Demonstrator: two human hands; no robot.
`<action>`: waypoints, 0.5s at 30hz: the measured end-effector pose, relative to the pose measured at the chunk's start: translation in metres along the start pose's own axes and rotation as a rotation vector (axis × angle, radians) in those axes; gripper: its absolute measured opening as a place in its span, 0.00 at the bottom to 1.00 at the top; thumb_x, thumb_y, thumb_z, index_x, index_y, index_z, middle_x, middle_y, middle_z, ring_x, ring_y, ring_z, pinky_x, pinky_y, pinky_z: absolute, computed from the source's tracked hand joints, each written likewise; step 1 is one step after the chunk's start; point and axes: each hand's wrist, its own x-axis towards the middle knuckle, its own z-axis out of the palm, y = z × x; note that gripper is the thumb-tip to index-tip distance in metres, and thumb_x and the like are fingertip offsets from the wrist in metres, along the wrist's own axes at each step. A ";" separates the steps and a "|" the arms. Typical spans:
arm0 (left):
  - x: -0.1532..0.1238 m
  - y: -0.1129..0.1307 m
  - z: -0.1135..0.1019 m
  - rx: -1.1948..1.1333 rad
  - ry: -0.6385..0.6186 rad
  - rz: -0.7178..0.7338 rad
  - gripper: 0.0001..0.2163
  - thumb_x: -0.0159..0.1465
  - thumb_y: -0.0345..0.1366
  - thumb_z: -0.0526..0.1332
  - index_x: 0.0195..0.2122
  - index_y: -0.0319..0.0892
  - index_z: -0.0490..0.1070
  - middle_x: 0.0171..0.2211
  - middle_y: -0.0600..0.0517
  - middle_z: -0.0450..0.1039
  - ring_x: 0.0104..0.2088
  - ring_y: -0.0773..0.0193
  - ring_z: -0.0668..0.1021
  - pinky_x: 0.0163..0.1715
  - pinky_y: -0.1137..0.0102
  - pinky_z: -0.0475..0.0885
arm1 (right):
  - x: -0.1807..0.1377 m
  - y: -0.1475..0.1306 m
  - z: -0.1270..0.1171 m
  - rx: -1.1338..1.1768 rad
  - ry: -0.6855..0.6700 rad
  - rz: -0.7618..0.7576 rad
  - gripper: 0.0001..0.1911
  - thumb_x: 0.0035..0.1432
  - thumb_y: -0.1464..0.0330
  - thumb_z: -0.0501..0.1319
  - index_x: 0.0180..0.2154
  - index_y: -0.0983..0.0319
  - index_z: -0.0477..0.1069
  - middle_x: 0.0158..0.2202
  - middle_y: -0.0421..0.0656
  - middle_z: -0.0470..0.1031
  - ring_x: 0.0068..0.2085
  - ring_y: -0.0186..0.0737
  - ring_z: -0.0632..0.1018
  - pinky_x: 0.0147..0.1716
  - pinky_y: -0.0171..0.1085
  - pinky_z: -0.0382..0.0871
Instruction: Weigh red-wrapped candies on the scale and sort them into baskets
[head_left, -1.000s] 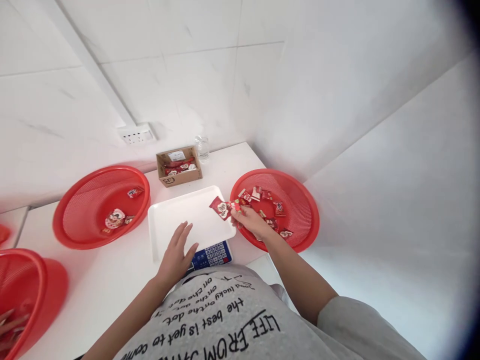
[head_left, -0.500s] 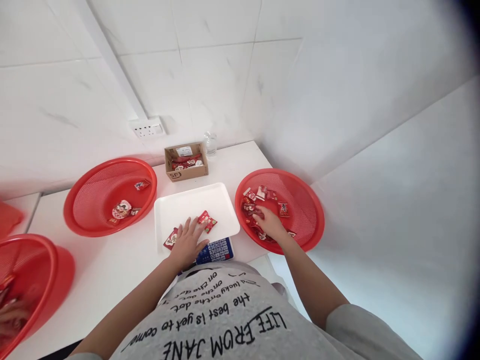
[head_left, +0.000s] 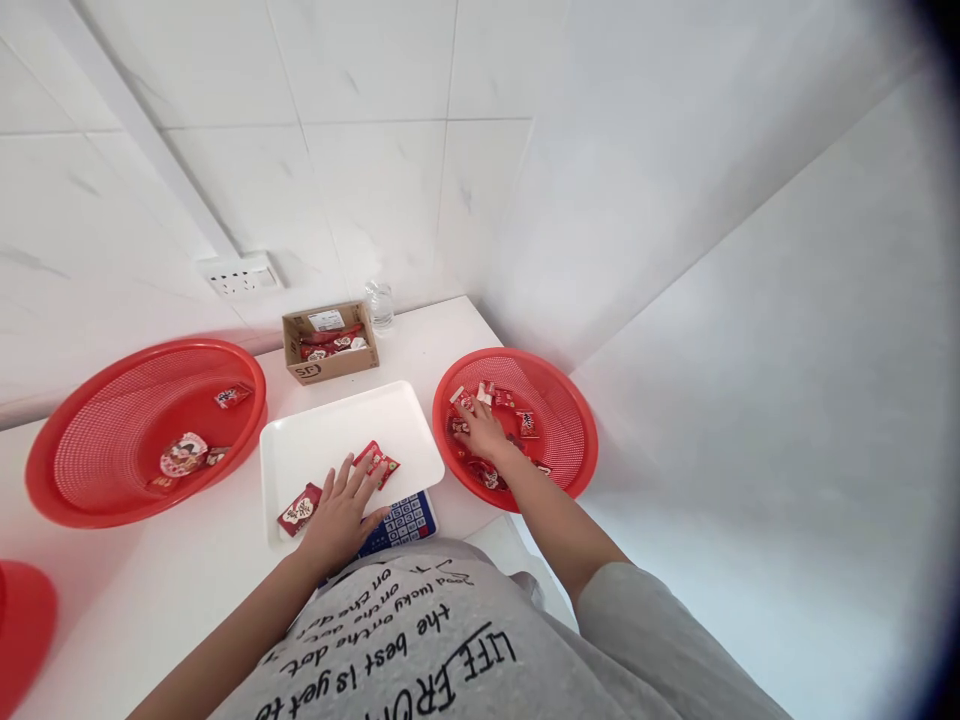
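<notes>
My left hand [head_left: 339, 515] lies with its fingers spread over the near side of a white tray [head_left: 337, 425]. Its fingertips reach onto a red snack packet [head_left: 384, 467], and a darker red packet [head_left: 300, 508] lies just left of it. Into the right red mesh basket [head_left: 574, 440] reaches my right hand [head_left: 484, 432], its fingers stretched apart over several small red packets. One red-and-white packet [head_left: 462, 400] is at its fingertips, and another packet [head_left: 528, 424] lies right of the hand. Nothing is visibly lifted in either hand.
Under the tray's near edge shows a blue keypad [head_left: 409, 518]. Behind the tray stand a cardboard box [head_left: 334, 368] of red packets and a clear plastic item [head_left: 379, 305]. Another red basket [head_left: 97, 440] with a few packets is at left, a red container [head_left: 26, 630] at lower left.
The view has swung right, so everything sits further left in it. My right hand has moved left and farther into the basket, its fingers straighter. My left hand stays over the tray.
</notes>
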 end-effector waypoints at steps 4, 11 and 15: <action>0.006 0.004 0.000 0.001 -0.060 0.018 0.27 0.63 0.48 0.50 0.63 0.52 0.48 0.64 0.48 0.49 0.64 0.50 0.50 0.58 0.49 0.52 | 0.018 0.004 0.008 -0.041 -0.075 -0.008 0.35 0.54 0.61 0.57 0.62 0.52 0.48 0.67 0.41 0.34 0.65 0.53 0.40 0.58 0.52 0.46; 0.004 -0.001 0.005 -0.022 -0.065 -0.005 0.27 0.64 0.47 0.49 0.64 0.51 0.45 0.64 0.47 0.48 0.63 0.53 0.52 0.57 0.52 0.54 | 0.013 0.045 0.006 0.215 0.240 0.047 0.27 0.52 0.75 0.55 0.55 0.62 0.64 0.62 0.47 0.54 0.61 0.45 0.56 0.59 0.41 0.49; 0.005 -0.001 0.005 -0.028 -0.063 -0.012 0.27 0.64 0.46 0.49 0.63 0.51 0.46 0.64 0.47 0.49 0.63 0.53 0.53 0.57 0.52 0.54 | 0.008 0.067 -0.009 0.564 0.376 0.159 0.21 0.51 0.73 0.55 0.49 0.63 0.68 0.52 0.47 0.68 0.53 0.41 0.68 0.54 0.41 0.60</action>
